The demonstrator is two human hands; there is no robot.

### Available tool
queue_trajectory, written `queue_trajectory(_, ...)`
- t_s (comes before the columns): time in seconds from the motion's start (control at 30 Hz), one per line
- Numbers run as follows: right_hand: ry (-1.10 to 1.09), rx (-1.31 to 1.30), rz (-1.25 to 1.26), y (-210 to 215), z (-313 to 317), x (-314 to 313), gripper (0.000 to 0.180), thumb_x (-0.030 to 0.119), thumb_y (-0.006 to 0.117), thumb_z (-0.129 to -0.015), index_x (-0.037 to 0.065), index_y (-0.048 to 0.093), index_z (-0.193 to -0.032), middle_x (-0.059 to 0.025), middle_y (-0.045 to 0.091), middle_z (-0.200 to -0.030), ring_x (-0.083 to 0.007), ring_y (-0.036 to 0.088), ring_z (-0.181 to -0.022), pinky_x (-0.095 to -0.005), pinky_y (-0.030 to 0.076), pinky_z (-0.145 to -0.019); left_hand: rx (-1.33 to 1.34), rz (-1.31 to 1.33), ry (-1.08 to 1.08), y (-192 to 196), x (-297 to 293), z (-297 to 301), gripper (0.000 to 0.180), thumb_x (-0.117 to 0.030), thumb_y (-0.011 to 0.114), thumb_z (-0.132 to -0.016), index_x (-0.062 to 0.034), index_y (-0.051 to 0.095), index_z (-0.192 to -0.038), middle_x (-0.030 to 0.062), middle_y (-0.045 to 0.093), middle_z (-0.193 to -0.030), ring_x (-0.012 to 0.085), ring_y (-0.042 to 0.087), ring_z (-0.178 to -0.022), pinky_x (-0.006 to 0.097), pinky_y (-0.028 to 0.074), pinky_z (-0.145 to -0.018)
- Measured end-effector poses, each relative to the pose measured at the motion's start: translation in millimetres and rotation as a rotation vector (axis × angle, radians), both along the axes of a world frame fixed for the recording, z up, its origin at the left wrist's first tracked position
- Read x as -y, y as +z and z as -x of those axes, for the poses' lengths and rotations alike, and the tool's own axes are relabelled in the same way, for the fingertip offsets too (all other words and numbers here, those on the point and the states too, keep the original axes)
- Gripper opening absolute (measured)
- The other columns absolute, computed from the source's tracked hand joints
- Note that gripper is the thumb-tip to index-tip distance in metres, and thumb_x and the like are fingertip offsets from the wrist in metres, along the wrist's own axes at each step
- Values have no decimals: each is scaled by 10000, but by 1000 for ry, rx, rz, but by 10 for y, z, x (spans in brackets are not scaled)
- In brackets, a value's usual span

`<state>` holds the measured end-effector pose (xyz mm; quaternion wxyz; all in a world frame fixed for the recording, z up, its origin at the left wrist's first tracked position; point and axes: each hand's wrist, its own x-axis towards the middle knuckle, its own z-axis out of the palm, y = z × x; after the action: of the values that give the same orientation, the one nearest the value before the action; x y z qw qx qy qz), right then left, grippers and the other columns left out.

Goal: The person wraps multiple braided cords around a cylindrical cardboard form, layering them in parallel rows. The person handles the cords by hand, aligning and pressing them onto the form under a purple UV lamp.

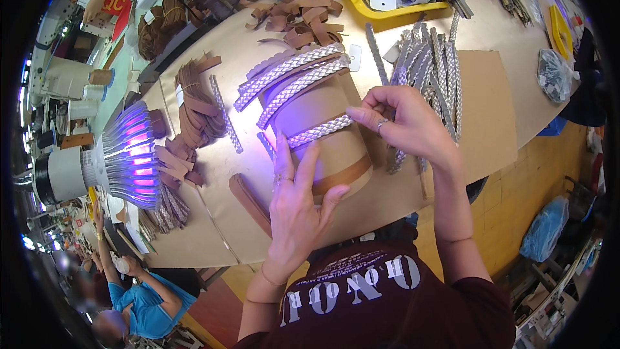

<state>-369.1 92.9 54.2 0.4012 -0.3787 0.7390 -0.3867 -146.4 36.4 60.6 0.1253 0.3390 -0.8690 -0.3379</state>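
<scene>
Now | left hand (298,203) flat on silver braid (318,132) | right hand (402,121) pinches its end | lamp (132,156), brown straps (194,106) left

A long tan worktable (491,32) spans a crowded workshop over wooden flooring (510,220), a purple-glowing lamp (129,155) shining at left.

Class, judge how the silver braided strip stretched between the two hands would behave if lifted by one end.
The silver braided strip is thin and woven, so it would probably droop. It looks light. The right hand pinches its end and the left hand presses it on the curved brown form.
</scene>
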Motion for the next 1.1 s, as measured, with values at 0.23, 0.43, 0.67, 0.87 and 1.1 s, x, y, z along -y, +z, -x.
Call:
queue_trajectory(0.23, 13, -16, 69, -208, -27, -9, 386, 361, 729, -881, -18, 688, -814, -88, 561, -564, -170, 494, -505, -339, 419, -522, 28, 1, -13, 13, 3, -7, 744, -421, 739, -842, -29, 468, -1413, 393, 246, -1502, 546, 363, -1342, 516, 405, -1043)
queue_trajectory(0.43, 2, 85, 71, -316, -61, -14, 367, 350, 728, -889, -9, 680, -828, -72, 570, -589, -138, 489, -531, -323, 421, -530, 10, 12, -37, -2, 17, -18, 765, -413, 749, -834, -4, 454, -1409, 397, 244, -1500, 555, 362, -1337, 535, 400, -1042)
queue_trajectory(0.67, -20, 253, 61, -473, -112, -4, 361, 346, 724, -902, 11, 653, -790, -20, 582, -628, -90, 478, -573, -276, 411, -531, -17, 2, -29, -33, -3, -27, 861, -452, 799, -773, -15, 440, -1422, 404, 229, -1502, 542, 340, -1362, 540, 420, -1025)
queue_trajectory(0.87, -67, 406, -26, -594, -129, -1, 352, 348, 714, -918, 47, 610, -768, 43, 552, -651, -38, 461, -599, -226, 379, -528, -96, -39, 14, -77, -36, 10, 945, -563, 799, -721, -24, 453, -1417, 393, 241, -1505, 534, 326, -1376, 539, 422, -1033)
queue_trajectory(1.1, -123, 387, 118, -393, -293, -59, 285, 293, 675, -955, 50, 639, -811, 65, 570, -715, -23, 454, -639, -197, 365, -586, -34, 154, -56, -20, 92, -171, 736, -478, 750, -813, -56, 521, -1370, 312, 348, -1503, 447, 377, -1384, 571, 228, -1141)
